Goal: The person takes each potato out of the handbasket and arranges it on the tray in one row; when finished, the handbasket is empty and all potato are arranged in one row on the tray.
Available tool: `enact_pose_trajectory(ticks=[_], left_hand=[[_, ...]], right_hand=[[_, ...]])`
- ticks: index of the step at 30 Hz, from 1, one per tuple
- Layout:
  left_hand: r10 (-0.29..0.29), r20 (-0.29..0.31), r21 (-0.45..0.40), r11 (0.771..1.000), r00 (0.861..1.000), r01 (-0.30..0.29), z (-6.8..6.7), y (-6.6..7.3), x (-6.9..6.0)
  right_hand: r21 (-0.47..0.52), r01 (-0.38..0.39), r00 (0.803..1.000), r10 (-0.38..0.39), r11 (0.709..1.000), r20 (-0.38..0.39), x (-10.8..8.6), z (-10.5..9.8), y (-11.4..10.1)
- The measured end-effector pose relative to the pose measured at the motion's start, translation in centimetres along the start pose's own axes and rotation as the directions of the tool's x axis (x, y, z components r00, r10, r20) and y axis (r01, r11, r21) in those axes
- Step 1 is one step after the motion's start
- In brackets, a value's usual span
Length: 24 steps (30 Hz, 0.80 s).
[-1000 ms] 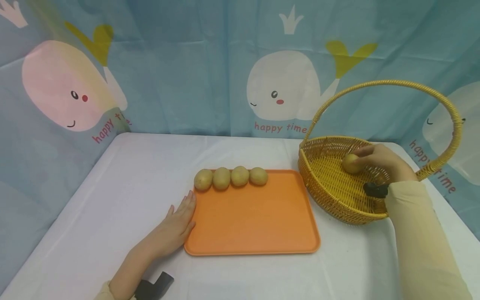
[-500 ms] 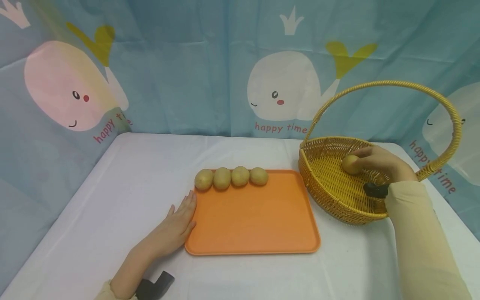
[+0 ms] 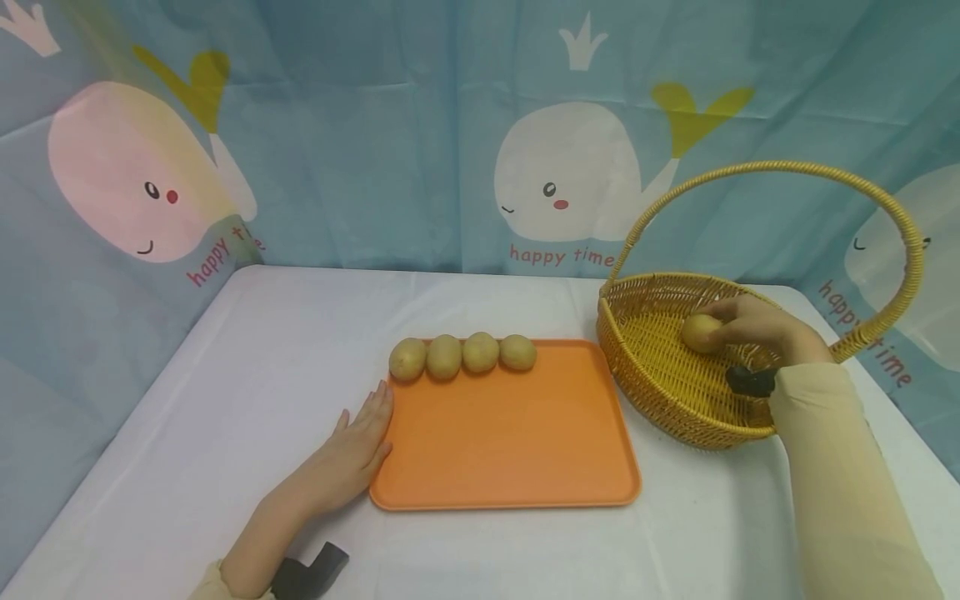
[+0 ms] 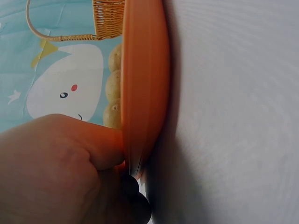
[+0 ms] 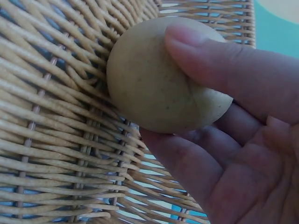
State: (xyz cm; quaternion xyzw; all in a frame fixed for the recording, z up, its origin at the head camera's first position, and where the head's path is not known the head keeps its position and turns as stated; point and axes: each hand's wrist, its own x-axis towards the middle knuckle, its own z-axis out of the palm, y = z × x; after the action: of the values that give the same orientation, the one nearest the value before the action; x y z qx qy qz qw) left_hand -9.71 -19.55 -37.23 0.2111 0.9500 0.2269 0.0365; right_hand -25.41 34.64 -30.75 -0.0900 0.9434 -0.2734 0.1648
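In the head view, my right hand (image 3: 761, 327) is inside the wicker basket (image 3: 660, 367) and grips a potato (image 3: 701, 333). The right wrist view shows the thumb on one side of that potato (image 5: 145, 79) and fingers around the other, close to the woven wicker. My left hand (image 3: 351, 457) rests against the left edge of the orange tray (image 3: 506, 433), its fingers fairly straight. In the left wrist view, the thumb touches the tray rim (image 4: 140, 79); the other fingers are dark and partly hidden. Several potatoes (image 3: 444, 357) lie in a row along the tray's back edge.
The basket's tall arched handle (image 3: 780, 167) rises over the right arm. A white cloth (image 3: 187, 400) covers the table. Behind it hangs a blue curtain (image 3: 375, 167) with whale prints. Dark wrist-worn devices (image 3: 309, 573) sit by both wrists.
My right hand and the potato in it have shifted very slightly toward the near left within the basket. My left hand, the tray and the potatoes on it stay in place.
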Motion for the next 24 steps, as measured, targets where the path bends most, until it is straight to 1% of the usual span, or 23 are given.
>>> enact_pose_trajectory(ticks=[4, 10, 16, 19, 24], left_hand=[[0.001, -0.002, -0.001, 1.0, 1.0, -0.001, 0.0, 0.0, 0.0], [0.002, -0.001, -0.001, 1.0, 1.0, -0.002, 0.1, -0.1, 0.1], [0.004, -0.003, -0.002, 1.0, 1.0, -0.005, 0.2, -0.2, 0.2], [0.001, 0.0, -0.003, 1.0, 1.0, -0.001, 0.1, -0.1, 0.2], [-0.008, 0.0, 0.001, 1.0, 1.0, 0.008, 0.0, -0.1, 0.0]], right_hand=[[0.014, 0.018, 1.0, -0.017, 1.0, -0.009, -0.2, -0.1, -0.5], [0.033, 0.071, 0.997, -0.07, 0.997, -0.028, -0.4, -0.2, -2.0], [0.04, 0.134, 0.99, -0.132, 0.99, -0.051, -0.5, -0.4, -3.8], [0.045, 0.161, 0.985, -0.159, 0.986, -0.06, -0.9, -0.4, -4.7], [0.03, 0.196, 0.976, -0.191, 0.98, -0.108, -1.9, 0.2, -6.8]])
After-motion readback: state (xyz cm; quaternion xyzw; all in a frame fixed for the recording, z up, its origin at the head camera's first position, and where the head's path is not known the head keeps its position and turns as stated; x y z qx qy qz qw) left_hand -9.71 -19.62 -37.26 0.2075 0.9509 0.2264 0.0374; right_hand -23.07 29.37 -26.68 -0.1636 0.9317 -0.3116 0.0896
